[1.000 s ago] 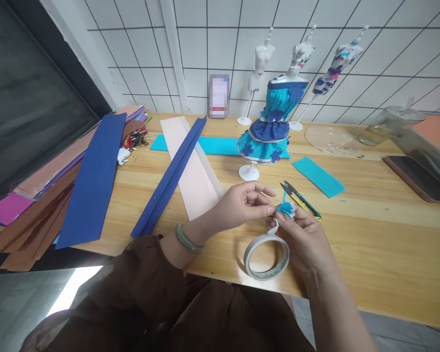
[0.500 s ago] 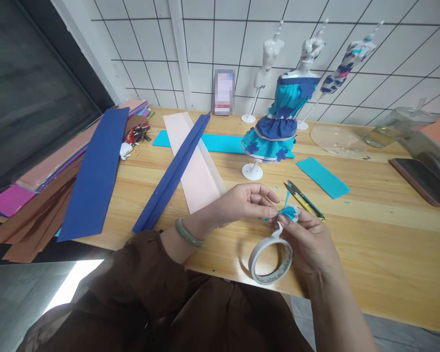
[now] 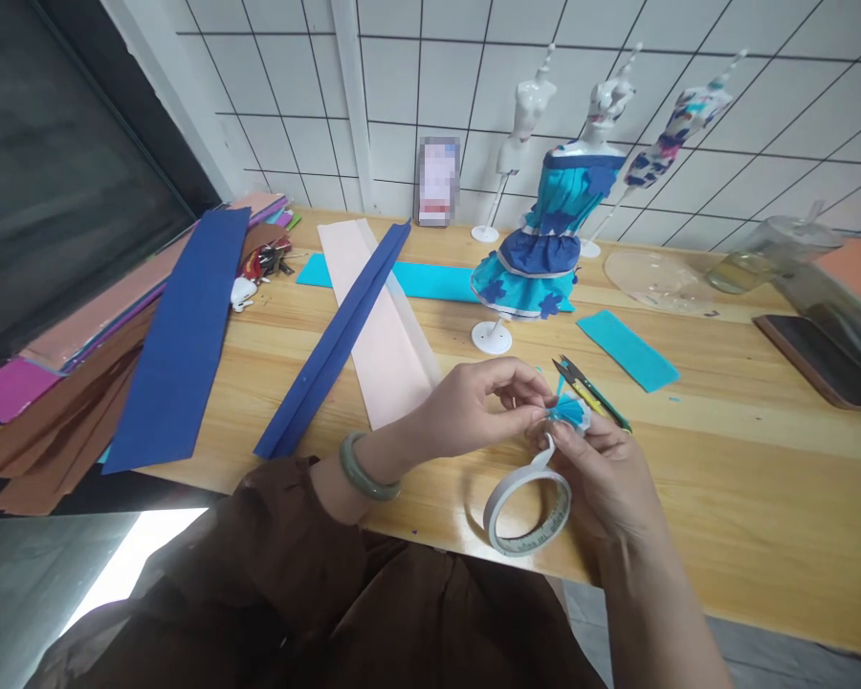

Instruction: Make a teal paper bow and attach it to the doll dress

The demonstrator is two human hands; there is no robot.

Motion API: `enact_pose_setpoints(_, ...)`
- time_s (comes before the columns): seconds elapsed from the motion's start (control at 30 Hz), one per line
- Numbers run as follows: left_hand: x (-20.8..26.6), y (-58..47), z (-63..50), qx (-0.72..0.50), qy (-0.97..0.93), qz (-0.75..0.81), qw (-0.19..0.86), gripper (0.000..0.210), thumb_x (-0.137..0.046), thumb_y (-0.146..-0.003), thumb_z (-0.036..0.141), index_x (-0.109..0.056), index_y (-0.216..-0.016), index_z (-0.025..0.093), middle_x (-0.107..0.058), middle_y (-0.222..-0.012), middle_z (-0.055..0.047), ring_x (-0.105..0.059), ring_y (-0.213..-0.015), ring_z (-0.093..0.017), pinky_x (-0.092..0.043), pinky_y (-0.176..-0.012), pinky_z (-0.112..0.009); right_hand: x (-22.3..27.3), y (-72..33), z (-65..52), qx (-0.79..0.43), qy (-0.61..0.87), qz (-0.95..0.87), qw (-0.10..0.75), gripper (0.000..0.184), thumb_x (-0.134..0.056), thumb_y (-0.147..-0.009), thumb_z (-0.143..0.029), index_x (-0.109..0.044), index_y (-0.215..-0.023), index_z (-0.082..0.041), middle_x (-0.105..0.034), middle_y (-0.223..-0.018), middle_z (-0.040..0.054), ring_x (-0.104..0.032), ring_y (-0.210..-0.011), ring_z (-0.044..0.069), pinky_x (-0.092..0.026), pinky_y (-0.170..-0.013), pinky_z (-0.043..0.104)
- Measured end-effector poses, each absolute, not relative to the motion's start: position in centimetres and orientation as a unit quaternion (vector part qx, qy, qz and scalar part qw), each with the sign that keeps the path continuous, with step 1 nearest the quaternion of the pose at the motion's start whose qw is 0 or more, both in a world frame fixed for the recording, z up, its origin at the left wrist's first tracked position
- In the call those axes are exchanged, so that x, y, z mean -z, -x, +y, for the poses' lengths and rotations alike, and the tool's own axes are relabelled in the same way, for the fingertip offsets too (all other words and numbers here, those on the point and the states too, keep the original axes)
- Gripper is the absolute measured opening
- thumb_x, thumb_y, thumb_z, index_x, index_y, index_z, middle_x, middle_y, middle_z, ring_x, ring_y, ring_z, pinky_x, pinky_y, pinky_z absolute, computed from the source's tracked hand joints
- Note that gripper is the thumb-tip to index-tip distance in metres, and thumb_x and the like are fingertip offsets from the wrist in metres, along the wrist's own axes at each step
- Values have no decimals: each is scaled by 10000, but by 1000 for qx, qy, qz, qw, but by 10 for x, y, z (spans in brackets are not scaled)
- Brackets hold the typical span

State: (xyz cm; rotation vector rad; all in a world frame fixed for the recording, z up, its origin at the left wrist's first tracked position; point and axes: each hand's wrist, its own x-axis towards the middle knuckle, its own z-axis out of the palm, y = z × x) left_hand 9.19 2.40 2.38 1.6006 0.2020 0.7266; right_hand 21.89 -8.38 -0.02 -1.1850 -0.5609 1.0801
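Gathered turquoise piece (image 3: 569, 411): left hand (image 3: 498, 407) pinches narrow end, right hand (image 3: 609, 469) grips folds; keep pleats even, avoid tugging tape roll (image 3: 500, 498).

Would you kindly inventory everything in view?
folded piece: 1, turquoise and white, held
tape roll: 1, white, below it
snips: 1, yellow and dark, right
dressed mannequin: 1, blue dress, centre right
slim mannequins: 3, white, two patterned, back
phone: 1, pale, back centre
dark device: 1, black, right
blue sheets: 2, blue, left
pink sheet: 1, pink, centre
turquoise sheets: 2, turquoise, centre and right
stacked sheets: several, multicoloured, left
small clutter: several, mixed, left
disc: 1, clear, back right
cup: 1, clear, back right
table: 1, light wood, beneath
wall: 1, white, back
bracelet: 1, green, left wrist
sleeve: 1, brown, lower left
left hand: 1, bare, centre
right hand: 1, bare, right
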Motion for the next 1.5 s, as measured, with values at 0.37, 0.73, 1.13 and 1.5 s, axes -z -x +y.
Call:
enact_pose_setpoints(0.37, -23, -91, 26, -363, -773, 82, 513, 156, -567, -786, 212, -562, -916, 126, -631, -848, -63, -595, -795, -116, -490, -729, -247, 3, -220, -85, -434, 541, -259, 672, 160, -748, -640, -254, -704, -790, -219, -666, -693, -13, -557, -610, 97, -461, -584, 210)
enact_pose_setpoints(0.73, -22, -93, 25, -426, -826, 59, 364, 97, -538, -796, 141, -586, -879, 129, -651, -814, -51, -592, -769, -108, -484, -736, -245, 1, -220, -84, -455, 525, -271, 666, 78, -706, -688, -267, -688, -713, -195, -620, -619, -9, -535, -586, 100, -435, -542, 209)
enact_pose_setpoints(1.13, -23, -94, 25, -272, -613, 139, 728, 222, -669, -689, 179, -565, -874, 114, -612, -754, -35, -597, -704, -100, -483, -697, -255, 5, -219, -82, -422, 545, -240, 684, 137, -761, -621, -232, -703, -745, -221, -675, -697, -23, -569, -647, 102, -450, -624, 228)
enact_pose_setpoints(1.5, -23, -93, 24, -278, -692, 109, 657, 136, -575, -774, 219, -605, -847, 109, -648, -778, -56, -609, -743, -123, -492, -718, -267, 0, -219, -83, -432, 545, -253, 673, 78, -705, -694, -259, -685, -737, -197, -633, -677, -12, -541, -633, 97, -430, -606, 221)
